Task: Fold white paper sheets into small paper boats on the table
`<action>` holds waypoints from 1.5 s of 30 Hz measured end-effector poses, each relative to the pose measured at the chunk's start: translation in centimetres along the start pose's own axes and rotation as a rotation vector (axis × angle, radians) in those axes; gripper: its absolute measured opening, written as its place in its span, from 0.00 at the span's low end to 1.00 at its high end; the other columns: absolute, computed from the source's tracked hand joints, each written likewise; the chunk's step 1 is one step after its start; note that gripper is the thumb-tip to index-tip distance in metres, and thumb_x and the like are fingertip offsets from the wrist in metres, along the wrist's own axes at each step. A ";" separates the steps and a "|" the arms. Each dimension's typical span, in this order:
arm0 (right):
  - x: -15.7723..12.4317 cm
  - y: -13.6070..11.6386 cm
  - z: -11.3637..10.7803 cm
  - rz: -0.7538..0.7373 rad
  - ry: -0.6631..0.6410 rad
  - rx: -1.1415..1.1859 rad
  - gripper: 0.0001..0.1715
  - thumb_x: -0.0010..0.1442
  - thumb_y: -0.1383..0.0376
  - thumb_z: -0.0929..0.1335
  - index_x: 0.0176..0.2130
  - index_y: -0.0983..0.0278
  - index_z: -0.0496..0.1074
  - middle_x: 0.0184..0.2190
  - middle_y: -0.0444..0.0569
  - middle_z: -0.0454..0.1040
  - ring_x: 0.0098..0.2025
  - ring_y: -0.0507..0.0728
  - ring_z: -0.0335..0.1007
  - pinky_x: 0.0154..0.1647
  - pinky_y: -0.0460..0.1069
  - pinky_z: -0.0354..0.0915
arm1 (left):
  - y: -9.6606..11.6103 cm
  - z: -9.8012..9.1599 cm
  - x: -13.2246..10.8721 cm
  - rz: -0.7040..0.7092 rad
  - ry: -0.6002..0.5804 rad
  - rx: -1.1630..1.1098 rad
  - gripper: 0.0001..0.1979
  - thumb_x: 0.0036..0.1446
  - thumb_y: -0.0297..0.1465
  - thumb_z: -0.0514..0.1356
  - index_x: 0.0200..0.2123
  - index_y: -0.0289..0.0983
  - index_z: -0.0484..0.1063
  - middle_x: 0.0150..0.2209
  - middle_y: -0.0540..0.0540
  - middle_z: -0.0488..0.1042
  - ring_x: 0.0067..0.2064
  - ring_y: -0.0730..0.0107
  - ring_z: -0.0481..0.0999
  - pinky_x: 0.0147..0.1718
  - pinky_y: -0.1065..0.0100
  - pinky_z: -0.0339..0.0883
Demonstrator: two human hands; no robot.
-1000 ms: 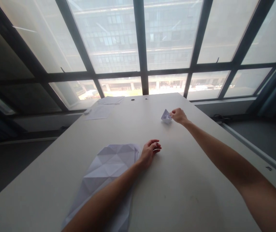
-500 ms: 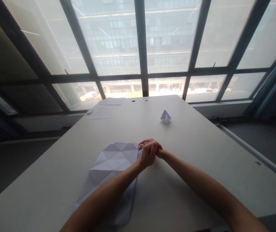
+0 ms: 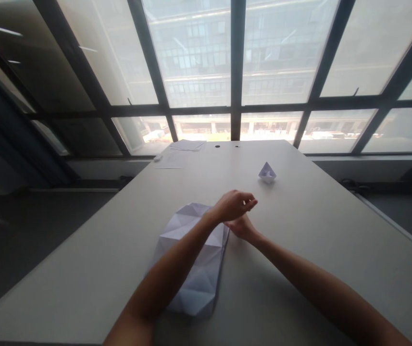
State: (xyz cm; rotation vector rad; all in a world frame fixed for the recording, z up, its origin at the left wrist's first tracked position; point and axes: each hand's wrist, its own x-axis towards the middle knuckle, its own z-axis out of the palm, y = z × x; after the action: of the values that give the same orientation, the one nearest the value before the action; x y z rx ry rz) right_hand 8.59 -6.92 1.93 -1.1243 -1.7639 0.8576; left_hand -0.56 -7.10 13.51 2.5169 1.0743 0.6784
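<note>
My left hand [image 3: 237,203] hovers above the white table [image 3: 299,230] with its fingers curled together, and nothing shows in them. Right under it is my right hand [image 3: 242,229], low on the table at the right edge of a large creased sheet of white paper [image 3: 194,262]. The left hand hides the right hand's fingers. My left forearm crosses over the creased sheet. A small folded paper boat [image 3: 267,172] stands on its own farther back on the table, to the right of both hands.
A few flat sheets of paper [image 3: 187,145] lie at the table's far left corner, with another sheet [image 3: 171,161] beside them. Two small dark holes [image 3: 217,146] sit near the far edge. Large windows rise behind the table.
My right hand let go of the paper boat and came back beside the creased sheet. My left hand lifted off the table and now sits above the right. The view swung left.
</note>
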 end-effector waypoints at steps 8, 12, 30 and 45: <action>-0.2 -0.4 1.2 0.226 -0.046 0.196 0.16 0.46 0.68 0.71 0.37 0.63 0.67 0.27 0.45 0.73 0.26 0.53 0.68 0.24 0.46 0.63 | -9.2 -4.0 -2.0 -0.353 -0.345 0.223 0.18 0.45 0.26 0.68 0.43 0.37 0.76 0.41 0.44 0.79 0.39 0.64 0.78 0.37 0.71 0.68; 0.3 -1.2 1.1 0.034 0.019 0.151 0.06 0.47 0.70 0.67 0.29 0.63 0.64 0.24 0.42 0.66 0.27 0.52 0.63 0.27 0.46 0.61 | -9.4 -5.2 -2.4 -0.343 -0.314 0.199 0.19 0.50 0.28 0.66 0.48 0.37 0.75 0.43 0.44 0.78 0.41 0.64 0.78 0.39 0.70 0.69; -1.5 10.4 -19.0 0.119 0.308 -0.204 0.09 0.52 0.62 0.64 0.33 0.65 0.69 0.31 0.51 0.72 0.33 0.57 0.69 0.37 0.52 0.66 | -5.0 9.4 -0.8 0.001 -0.050 0.195 0.23 0.67 0.41 0.49 0.64 0.46 0.58 0.66 0.45 0.58 0.67 0.58 0.52 0.64 0.51 0.48; -1.8 11.3 -19.2 0.120 0.257 -0.352 0.15 0.58 0.68 0.63 0.44 0.61 0.72 0.35 0.48 0.76 0.32 0.55 0.71 0.37 0.49 0.66 | -7.2 6.3 -1.2 -0.059 -0.248 0.304 0.42 0.61 0.54 0.50 0.70 0.42 0.40 0.71 0.38 0.37 0.70 0.48 0.31 0.64 0.42 0.34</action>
State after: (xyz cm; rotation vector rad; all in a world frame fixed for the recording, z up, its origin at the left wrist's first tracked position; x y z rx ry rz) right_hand 30.38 -2.58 -0.67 -1.5095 -1.6815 0.4529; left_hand -2.17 -3.85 4.59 2.7146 1.2298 0.1888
